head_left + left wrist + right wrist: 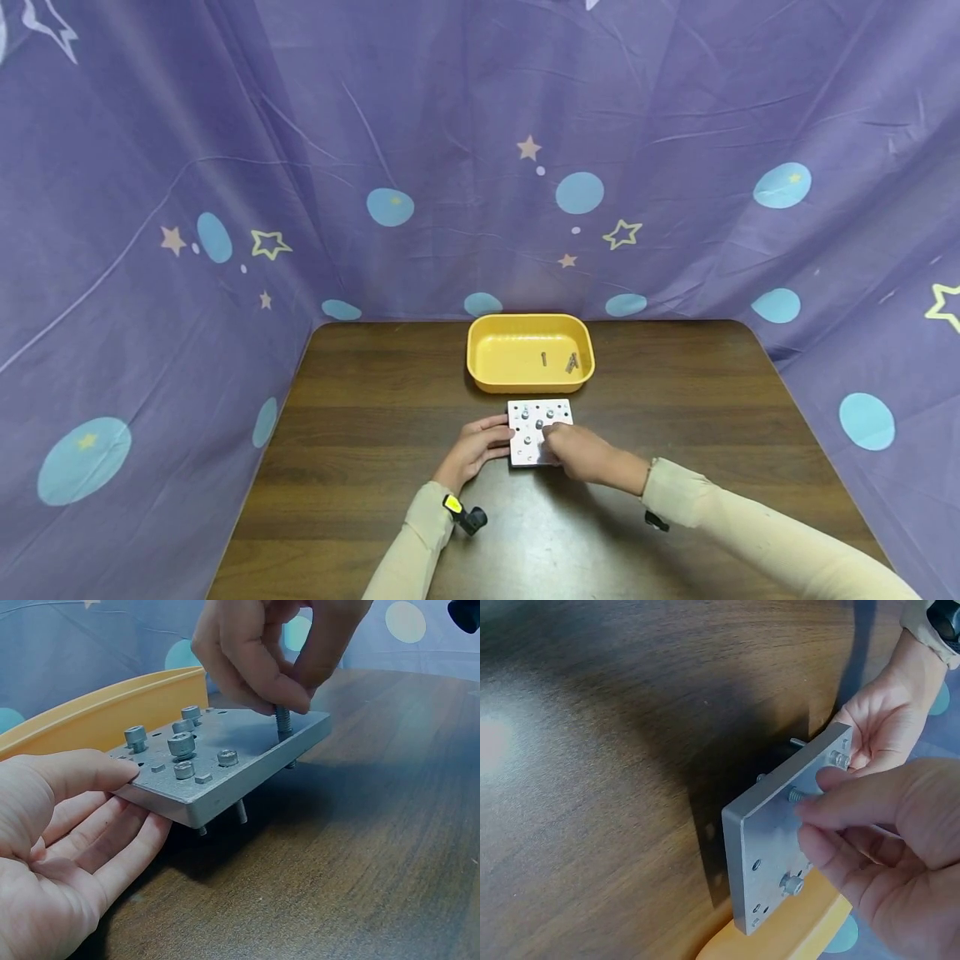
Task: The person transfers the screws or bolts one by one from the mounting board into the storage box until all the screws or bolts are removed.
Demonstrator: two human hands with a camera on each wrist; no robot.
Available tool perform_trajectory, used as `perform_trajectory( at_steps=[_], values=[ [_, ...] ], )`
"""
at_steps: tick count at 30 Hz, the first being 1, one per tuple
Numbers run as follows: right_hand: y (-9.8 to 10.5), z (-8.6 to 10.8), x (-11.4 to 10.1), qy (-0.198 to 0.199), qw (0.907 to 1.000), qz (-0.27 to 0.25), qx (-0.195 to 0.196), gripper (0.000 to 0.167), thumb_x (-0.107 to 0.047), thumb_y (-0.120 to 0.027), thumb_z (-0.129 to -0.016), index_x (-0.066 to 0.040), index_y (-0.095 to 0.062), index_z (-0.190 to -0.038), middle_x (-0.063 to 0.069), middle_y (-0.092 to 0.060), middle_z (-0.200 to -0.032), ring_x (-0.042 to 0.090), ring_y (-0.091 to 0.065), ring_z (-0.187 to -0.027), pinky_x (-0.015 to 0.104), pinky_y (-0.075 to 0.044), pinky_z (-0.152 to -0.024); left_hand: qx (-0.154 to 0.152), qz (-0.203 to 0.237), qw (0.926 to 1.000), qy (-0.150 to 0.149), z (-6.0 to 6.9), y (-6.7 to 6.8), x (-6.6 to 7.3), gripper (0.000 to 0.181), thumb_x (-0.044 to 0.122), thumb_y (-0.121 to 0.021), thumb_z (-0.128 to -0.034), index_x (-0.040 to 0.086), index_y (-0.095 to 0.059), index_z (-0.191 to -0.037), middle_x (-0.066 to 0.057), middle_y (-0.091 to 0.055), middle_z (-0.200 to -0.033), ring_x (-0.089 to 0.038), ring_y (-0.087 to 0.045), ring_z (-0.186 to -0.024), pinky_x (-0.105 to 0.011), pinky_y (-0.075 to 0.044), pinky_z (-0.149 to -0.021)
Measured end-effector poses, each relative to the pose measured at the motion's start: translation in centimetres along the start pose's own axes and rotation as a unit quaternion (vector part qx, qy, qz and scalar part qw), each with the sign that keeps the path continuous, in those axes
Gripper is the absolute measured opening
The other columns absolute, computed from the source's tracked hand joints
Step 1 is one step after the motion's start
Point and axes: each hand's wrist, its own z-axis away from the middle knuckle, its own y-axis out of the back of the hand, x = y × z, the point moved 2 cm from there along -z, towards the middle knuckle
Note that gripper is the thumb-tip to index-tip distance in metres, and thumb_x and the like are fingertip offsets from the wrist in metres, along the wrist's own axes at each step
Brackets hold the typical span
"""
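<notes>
A silvery metal plate (536,454) with drilled holes is tilted above the table, several screws standing in it. My left hand (67,832) holds its left edge, thumb on top and fingers beneath. With thumb and fingertips, my right hand (885,832) pinches a threaded screw (283,720) that stands in the plate near one edge; the fingers hide its head. Several socket-head screws (181,744) stick up from the top face at differing heights. Below the plate, screw ends (241,811) poke out.
Behind the plate is a yellow tray (531,387), with a few loose screws (572,362) lying at its right side. The brown wooden table (375,375) meets a purple patterned curtain (450,250) at the back and sides.
</notes>
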Motion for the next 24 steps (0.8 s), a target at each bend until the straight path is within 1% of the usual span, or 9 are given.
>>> perform_trajectory(
  at_steps=[2, 5, 7, 9, 11, 15, 19, 21, 24],
  values=[
    [0.01, 0.04, 0.0, -0.003, 1.0, -0.001, -0.009, 0.022, 0.013, -0.07, -0.076, -0.006, -0.063, -0.07, 0.0, -0.053, -0.071, 0.01, -0.045, -0.061, 0.022, -0.043, -0.051, 0.0, 0.0, 1.0, 0.001, -0.1, 0.04, -0.02, 0.051, 0.002, -0.068, -0.0942, -0.008, -0.053, -0.142, -0.005, -0.072, -0.106, -0.015, -0.07, -0.096, -0.035, -0.062, -0.087],
    [-0.13, 0.06, 0.15, -0.045, 0.9989, -0.001, -0.013, 0.016, -0.002, -0.076, -0.084, -0.007, -0.064, -0.075, 0.001, -0.056, -0.07, 0.012, -0.048, -0.06, 0.027, -0.045, -0.051, 0.002, 0.0, 1.0, 0.003, -0.21, 0.04, -0.02, 0.051, 0.003, -0.068, -0.0942, -0.007, -0.053, -0.142, -0.005, -0.072, -0.106, -0.016, -0.07, -0.096, -0.035, -0.062, -0.088],
    [-0.24, 0.1, 0.25, -0.075, 0.9971, -0.007, -0.007, 0.018, -0.011, -0.078, -0.087, -0.008, -0.063, -0.076, 0.002, -0.058, -0.067, 0.014, -0.05, -0.058, 0.031, -0.046, -0.05, 0.002, 0.001, 1.0, 0.003, -0.22, -0.01, 0.01, 0.051, 0.003, -0.068, -0.0942, -0.007, -0.053, -0.142, -0.005, -0.072, -0.106, -0.016, -0.07, -0.097, -0.035, -0.062, -0.088],
    [-0.28, 0.17, 0.28, -0.087, 0.9962, -0.008, -0.002, 0.022, -0.014, -0.075, -0.09, -0.008, -0.061, -0.074, 0.003, -0.058, -0.065, 0.015, -0.049, -0.056, 0.034, -0.045, -0.049, 0.001, 0.001, 1.0, 0.004, -0.2, -0.06, -0.01, 0.051, 0.004, -0.069, -0.0942, -0.007, -0.053, -0.142, -0.005, -0.072, -0.106, -0.016, -0.07, -0.097, -0.036, -0.062, -0.088],
    [-0.25, 0.22, 0.23, -0.075, 0.9972, -0.003, 0.003, 0.021, -0.01, -0.073, -0.09, -0.007, -0.062, -0.074, 0.004, -0.058, -0.066, 0.016, -0.051, -0.056, 0.034, -0.046, -0.05, 0.001, 0.003, 1.0, 0.005, -0.16, -0.09, -0.04, 0.051, 0.003, -0.069, -0.0941, -0.007, -0.053, -0.142, -0.004, -0.072, -0.105, -0.015, -0.07, -0.097, -0.035, -0.062, -0.088],
    [-0.13, 0.33, 0.18, -0.038, 0.9992, 0.015, 0.004, 0.015, 0.0, -0.075, -0.085, -0.006, -0.064, -0.077, 0.004, -0.058, -0.072, 0.015, -0.053, -0.061, 0.029, -0.049, -0.053, 0.0, 0.002, 1.0, 0.006, -0.12, -0.07, -0.09, 0.052, 0.003, -0.068, -0.0941, -0.007, -0.053, -0.142, -0.004, -0.072, -0.105, -0.015, -0.069, -0.097, -0.035, -0.062, -0.087],
    [0.03, 0.37, 0.21, -0.056, 0.9983, 0.003, 0.015, 0.02, -0.004, -0.078, -0.084, -0.007, -0.061, -0.074, 0.002, -0.055, -0.066, 0.013, -0.048, -0.056, 0.028, -0.044, -0.048, 0.005, 0.002, 1.0, 0.008, -0.05, -0.08, 0.0, 0.052, 0.003, -0.069, -0.094, -0.007, -0.053, -0.142, -0.005, -0.072, -0.106, -0.016, -0.069, -0.097, -0.035, -0.062, -0.087],
    [0.07, 0.37, 0.19, -0.064, 0.9978, -0.003, 0.018, 0.022, -0.008, -0.077, -0.087, -0.008, -0.059, -0.073, 0.001, -0.054, -0.064, 0.013, -0.046, -0.055, 0.029, -0.042, -0.047, 0.007, 0.002, 0.9999, 0.008, 0.03, -0.12, 0.08, 0.052, 0.003, -0.069, -0.0938, -0.007, -0.053, -0.142, -0.006, -0.072, -0.107, -0.016, -0.07, -0.097, -0.035, -0.062, -0.087],
    [0.05, 0.3, 0.13, -0.055, 0.9984, -0.006, 0.012, 0.021, -0.008, -0.072, -0.091, -0.007, -0.061, -0.074, 0.002, -0.056, -0.065, 0.013, -0.047, -0.056, 0.029, -0.044, -0.049, 0.008, 0.0, 0.9999, 0.008, 0.09, -0.21, 0.19, 0.051, 0.003, -0.068, -0.0939, -0.007, -0.053, -0.142, -0.007, -0.072, -0.108, -0.017, -0.07, -0.097, -0.035, -0.062, -0.088]
  ],
)
